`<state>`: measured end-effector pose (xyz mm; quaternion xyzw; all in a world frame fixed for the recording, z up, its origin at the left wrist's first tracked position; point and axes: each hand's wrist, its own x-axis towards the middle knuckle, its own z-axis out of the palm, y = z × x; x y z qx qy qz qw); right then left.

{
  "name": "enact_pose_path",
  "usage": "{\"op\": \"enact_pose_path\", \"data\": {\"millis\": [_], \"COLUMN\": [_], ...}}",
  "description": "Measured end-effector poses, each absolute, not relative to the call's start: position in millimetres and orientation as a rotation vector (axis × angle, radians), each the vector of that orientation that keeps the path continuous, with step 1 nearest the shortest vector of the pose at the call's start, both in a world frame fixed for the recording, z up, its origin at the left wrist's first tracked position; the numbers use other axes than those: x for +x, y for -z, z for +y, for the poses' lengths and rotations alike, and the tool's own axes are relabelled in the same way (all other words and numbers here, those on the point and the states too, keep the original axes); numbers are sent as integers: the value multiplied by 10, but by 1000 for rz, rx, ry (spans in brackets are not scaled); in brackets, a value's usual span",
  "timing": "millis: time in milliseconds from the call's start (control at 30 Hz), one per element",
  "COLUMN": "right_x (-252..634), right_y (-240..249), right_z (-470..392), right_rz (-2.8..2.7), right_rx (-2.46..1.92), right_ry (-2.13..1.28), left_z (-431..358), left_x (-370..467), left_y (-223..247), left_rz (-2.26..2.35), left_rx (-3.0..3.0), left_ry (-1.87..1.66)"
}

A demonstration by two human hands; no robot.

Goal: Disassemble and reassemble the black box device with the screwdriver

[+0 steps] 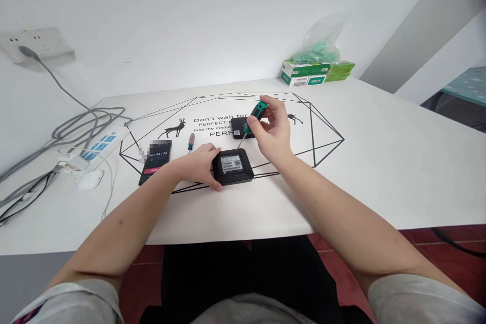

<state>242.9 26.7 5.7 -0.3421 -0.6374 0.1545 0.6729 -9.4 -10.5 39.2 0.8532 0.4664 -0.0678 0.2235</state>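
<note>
White desk under everything. Right hand: thumb and fingers pinched round a driver handle, above and right of the work. Left hand: thumb at the near left corner, fingers at the far left, clasping that side. Black box lies flat on the desk between the hands, label up. Looks like a rigid plastic shell, so probably light, stiff and a bit slippery; likely to skid if pushed sideways. Best hold is low on the side walls, fingers clear of the far edge. Rim could mar or crack if pried hard. Second black piece sits just behind, partly hidden by the right hand. Phone on the left. Green driver tilted, shaft down to the box's far edge; can't tell if the tip is seated. Small driver lies beyond the left hand.
</note>
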Motion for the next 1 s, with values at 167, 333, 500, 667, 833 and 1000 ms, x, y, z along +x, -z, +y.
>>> {"op": "enact_pose_path", "data": {"millis": [167,333,500,667,833,1000], "right_x": [2340,2317,2296,2270,2233,2203], "right_y": [-104,-119,-108,-111,-130,-139], "right_z": [143,93,87,56,29,13], "right_rz": [-1477,-1584,-1629,-1678,-1667,-1599], "right_rx": [-720,-730,-709,-683,-664,-668], "right_ry": [-368,-340,-326,-345,-406,-504], "left_z": [-156,-180,-148,-135,-142,-143], "left_x": [98,191,169,168,185,193], "left_y": [-172,-8,63,106,104,118], "left_rz": [1150,1075,1017,987,964,981], "left_rx": [2522,2542,2536,2559,2569,2572], "left_ry": [-18,-38,33,-29,-55,-16]}}
